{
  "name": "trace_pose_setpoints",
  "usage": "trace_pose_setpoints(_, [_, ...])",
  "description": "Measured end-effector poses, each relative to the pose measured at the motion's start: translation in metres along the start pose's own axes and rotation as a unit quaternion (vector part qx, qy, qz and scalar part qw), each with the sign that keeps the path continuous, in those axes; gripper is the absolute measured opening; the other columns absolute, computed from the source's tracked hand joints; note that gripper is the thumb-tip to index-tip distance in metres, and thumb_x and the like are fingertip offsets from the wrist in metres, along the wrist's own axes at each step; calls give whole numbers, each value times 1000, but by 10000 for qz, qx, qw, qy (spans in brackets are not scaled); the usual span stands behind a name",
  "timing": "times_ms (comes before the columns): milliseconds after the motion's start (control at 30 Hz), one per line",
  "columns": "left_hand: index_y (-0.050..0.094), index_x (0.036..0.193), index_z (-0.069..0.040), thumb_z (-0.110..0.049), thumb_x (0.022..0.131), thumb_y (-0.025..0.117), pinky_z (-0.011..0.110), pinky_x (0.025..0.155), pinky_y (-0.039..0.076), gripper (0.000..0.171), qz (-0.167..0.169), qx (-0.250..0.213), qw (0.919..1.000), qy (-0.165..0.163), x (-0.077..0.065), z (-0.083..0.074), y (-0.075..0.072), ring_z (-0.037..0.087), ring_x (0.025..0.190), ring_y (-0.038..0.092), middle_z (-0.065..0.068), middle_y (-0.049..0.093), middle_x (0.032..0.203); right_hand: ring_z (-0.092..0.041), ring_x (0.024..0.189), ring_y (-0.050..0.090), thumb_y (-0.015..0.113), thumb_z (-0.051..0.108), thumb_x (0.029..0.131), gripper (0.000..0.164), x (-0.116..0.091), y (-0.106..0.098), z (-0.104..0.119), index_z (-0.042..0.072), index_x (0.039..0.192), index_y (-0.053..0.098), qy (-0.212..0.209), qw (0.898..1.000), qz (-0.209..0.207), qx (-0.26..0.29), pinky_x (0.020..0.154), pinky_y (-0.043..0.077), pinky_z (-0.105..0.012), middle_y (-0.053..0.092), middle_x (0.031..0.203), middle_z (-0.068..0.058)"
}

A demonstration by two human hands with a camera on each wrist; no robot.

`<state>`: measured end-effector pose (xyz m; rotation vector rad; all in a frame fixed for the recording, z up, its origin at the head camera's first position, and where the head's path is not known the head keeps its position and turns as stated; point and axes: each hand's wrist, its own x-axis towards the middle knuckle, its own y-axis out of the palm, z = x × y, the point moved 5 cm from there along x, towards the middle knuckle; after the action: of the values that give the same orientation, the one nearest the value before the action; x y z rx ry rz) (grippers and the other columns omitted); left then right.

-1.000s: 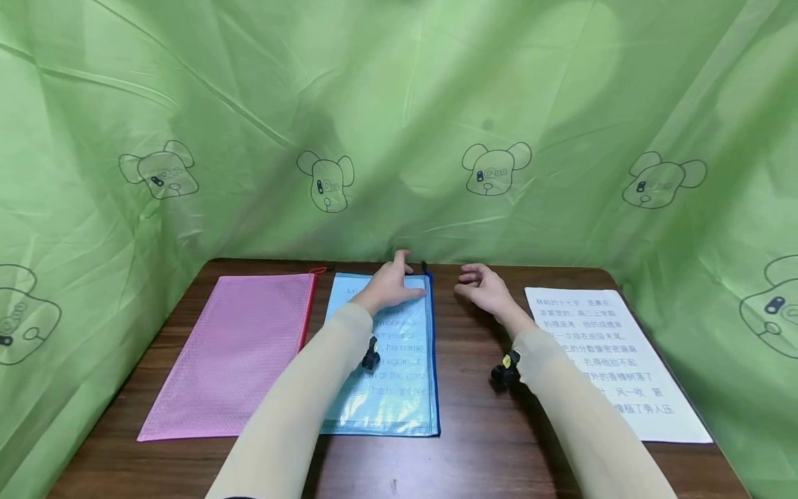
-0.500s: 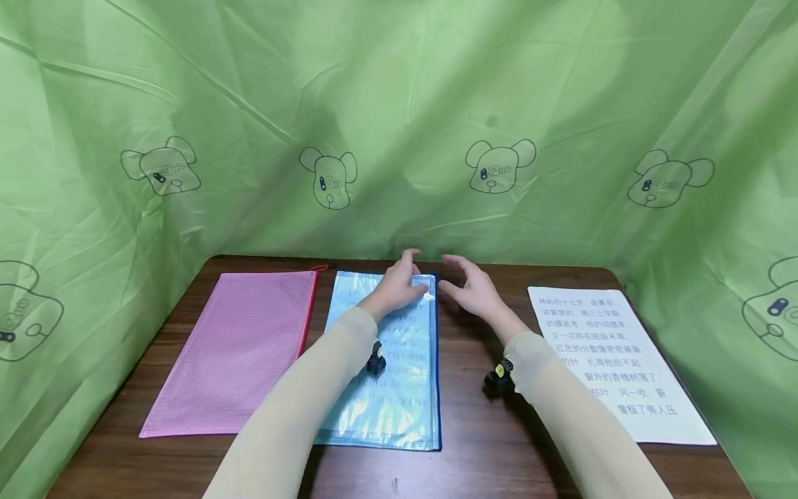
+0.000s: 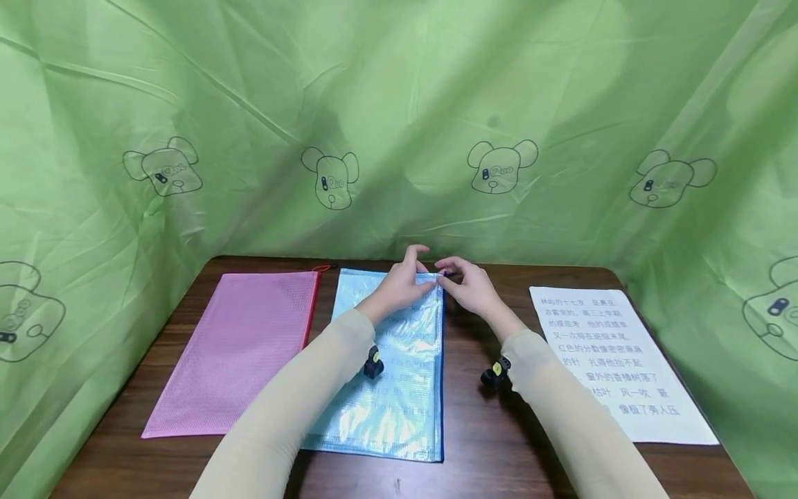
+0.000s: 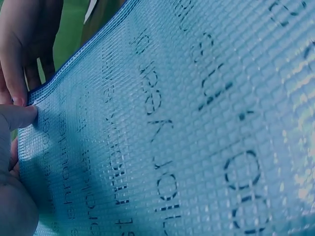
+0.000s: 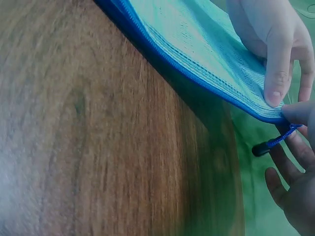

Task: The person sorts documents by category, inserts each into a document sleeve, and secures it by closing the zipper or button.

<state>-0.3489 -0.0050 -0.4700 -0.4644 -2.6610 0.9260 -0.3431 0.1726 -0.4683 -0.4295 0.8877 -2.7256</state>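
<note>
Green curtain (image 3: 399,83), printed with bear heads, hung behind and down both sides. In front of it, a brown wooden counter (image 3: 486,443).

Pink mesh pouch (image 3: 237,353) lay flat at the left, red zip edge toward the middle.

Blue mesh pouch (image 3: 393,395) lay near the middle, a lettered page showing through. Its far right corner was raised off the counter between the two hands, the zip edge sloping up to it. Glare hid much of the print. Since the frame half a second before, the pouch had slid a little nearer the person, its near edge turning slightly.

White printed sheet (image 3: 605,346) lay at the right, partly under the right sleeve (image 3: 567,402).

Left hand (image 3: 402,285) pinched the pouch just inboard of that corner, fingers on its upper and lower faces.

Right hand (image 3: 472,285), well short of the pouch a second before, had closed in; its fingers pinched the corner at the zip's end. I judged this the shift from steadying one-handed to two-handed work at the zip.

Smallest: the black-tipped blue zip pull (image 5: 261,149), dangling beside the right fingers, apparently ungripped.
</note>
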Motion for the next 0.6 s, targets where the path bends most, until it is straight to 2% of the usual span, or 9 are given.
trace_pose_setpoints(167, [36, 161, -14, -20, 104, 78, 42, 95, 59, 71, 20, -27, 10000, -66, -2, -1, 0, 20, 100, 72, 6, 71, 119, -30, 110, 73, 74, 21, 106, 22, -4, -5, -2, 7, 123, 75, 90, 9995, -256, 187, 96, 58, -51, 77, 117, -10])
trace_pose_setpoints(333, [47, 152, -17, -21, 104, 77, 41, 94, 58, 57, 32, -2, 10000, -72, -5, -3, 0, 18, 101, 70, 3, 70, 117, -30, 106, 71, 74, 15, 103, 11, -8, -10, -5, 7, 110, 72, 134, 9985, -438, 299, 96, 55, -48, 77, 111, -11])
trace_pose_setpoints(467, [49, 151, -16, -21, 104, 77, 41, 94, 58, 55, 27, -19, 10000, 0, -6, -7, 0, 18, 101, 70, 3, 70, 116, -28, 103, 68, 74, 12, 101, 10, -10, -13, -9, 7, 106, 67, 233, 9982, -427, 337, 93, 53, -44, 74, 108, -10])
trace_pose_setpoints(600, [49, 151, -15, -21, 104, 78, 41, 93, 58, 55, 80, -27, 10000, 12, -7, -11, 1, 18, 99, 69, 2, 69, 116, -29, 104, 65, 72, 10, 100, 17, -12, -13, -12, 4, 113, 64, 251, 9973, -246, 638, 93, 51, -42, 71, 110, -14])
